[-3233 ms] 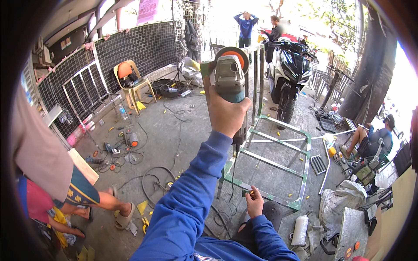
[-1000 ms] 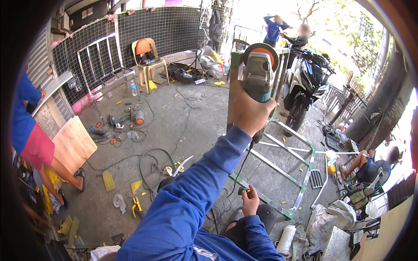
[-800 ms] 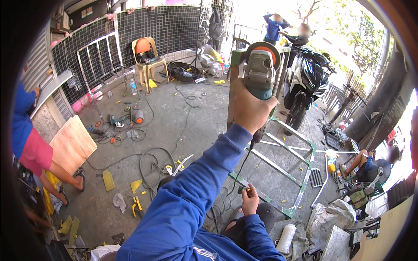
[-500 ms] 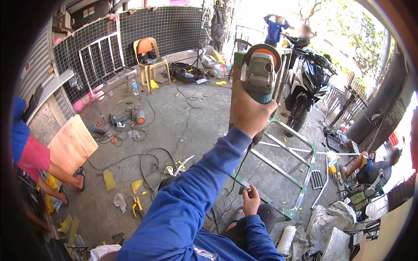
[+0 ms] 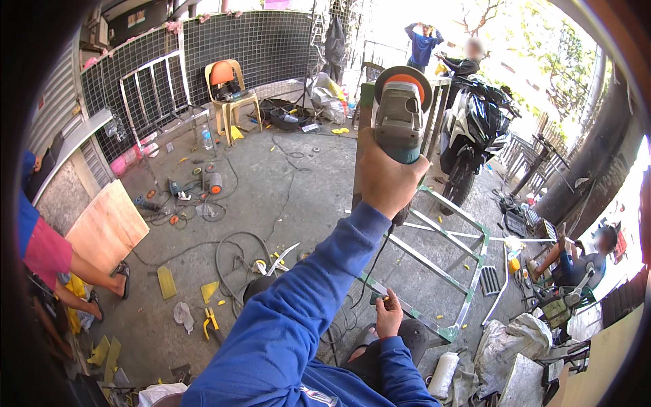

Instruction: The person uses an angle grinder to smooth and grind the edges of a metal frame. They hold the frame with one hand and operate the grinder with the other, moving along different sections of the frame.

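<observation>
My left hand [image 5: 389, 178] is wrapped round the body of an angle grinder [image 5: 400, 119], held up in front of me. The grinder's disc [image 5: 424, 83], orange with a dark rim, is at its upper end, and a black cord hangs below. Beneath it lies a metal frame [image 5: 444, 236] of silver bars with green joints. Down by the frame's near bar, my right hand [image 5: 388, 317] has its fingers closed together. A tiny yellowish spot shows at those fingertips, too small to name. Whether they touch the bar I cannot tell.
Cables and power tools [image 5: 180, 190] lie on the floor at left, with yellow-handled pliers [image 5: 211, 324] nearer. A person [image 5: 51, 244] stands by a plywood sheet [image 5: 112, 224]. A motorcycle [image 5: 475, 129] is parked behind the frame. Another person [image 5: 576, 261] sits at right; two more are far back.
The view has shifted slightly. My left hand still holds the grinder up, and my right hand stays by the frame. The seated person at right has raised an arm.
</observation>
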Demonstrator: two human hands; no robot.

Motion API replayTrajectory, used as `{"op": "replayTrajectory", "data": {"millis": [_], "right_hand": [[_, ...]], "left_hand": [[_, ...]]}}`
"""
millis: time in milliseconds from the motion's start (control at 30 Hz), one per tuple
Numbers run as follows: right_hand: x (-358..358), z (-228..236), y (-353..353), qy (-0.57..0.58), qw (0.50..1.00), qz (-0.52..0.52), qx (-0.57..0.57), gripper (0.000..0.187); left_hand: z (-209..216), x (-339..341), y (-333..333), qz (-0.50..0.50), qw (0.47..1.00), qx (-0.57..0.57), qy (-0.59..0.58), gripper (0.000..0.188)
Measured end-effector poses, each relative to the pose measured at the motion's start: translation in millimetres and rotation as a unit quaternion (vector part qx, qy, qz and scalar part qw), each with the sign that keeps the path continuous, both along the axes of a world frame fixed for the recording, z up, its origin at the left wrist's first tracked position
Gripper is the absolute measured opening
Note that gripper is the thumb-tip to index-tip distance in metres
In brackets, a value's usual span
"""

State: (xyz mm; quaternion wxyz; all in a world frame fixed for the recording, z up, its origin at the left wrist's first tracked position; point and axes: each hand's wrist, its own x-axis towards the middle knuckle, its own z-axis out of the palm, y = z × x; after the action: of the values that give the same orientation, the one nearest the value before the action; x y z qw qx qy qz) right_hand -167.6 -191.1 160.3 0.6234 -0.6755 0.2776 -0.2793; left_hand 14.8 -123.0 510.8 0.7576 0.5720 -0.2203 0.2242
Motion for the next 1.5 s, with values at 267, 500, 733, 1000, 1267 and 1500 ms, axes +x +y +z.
{"op": "replayTrajectory", "data": {"millis": [267, 500, 733, 1000, 1267, 1500], "right_hand": [[0.5, 1.6, 0.7, 0.008, 1.000, -0.005, -0.011, 0.045], [0.1, 0.9, 1.0, 0.026, 0.997, 0.003, -0.067, 0.044], [-1.9, -1.3, 1.8, 0.014, 0.999, 0.010, -0.033, 0.046], [-3.4, -0.7, 1.1, 0.039, 0.998, 0.002, -0.040, 0.045], [-5.5, 0.3, 1.0, 0.027, 1.000, -0.004, -0.010, 0.044], [-5.3, -0.6, 1.0, 0.011, 1.000, -0.003, 0.018, 0.045]], "left_hand": [[0.6, -3.0, 2.4, -0.016, 1.000, -0.023, -0.001, 0.056], [3.9, -1.4, 3.9, -0.014, 1.000, 0.002, 0.002, 0.056], [3.0, 0.8, 7.1, -0.010, 1.000, 0.017, -0.006, 0.056], [2.8, -0.4, 10.3, -0.036, 0.999, -0.001, -0.008, 0.067], [-1.8, -1.3, 8.3, -0.036, 0.999, -0.006, 0.007, 0.058], [-5.2, -1.2, 12.5, -0.051, 0.999, -0.018, -0.007, 0.053]]}}
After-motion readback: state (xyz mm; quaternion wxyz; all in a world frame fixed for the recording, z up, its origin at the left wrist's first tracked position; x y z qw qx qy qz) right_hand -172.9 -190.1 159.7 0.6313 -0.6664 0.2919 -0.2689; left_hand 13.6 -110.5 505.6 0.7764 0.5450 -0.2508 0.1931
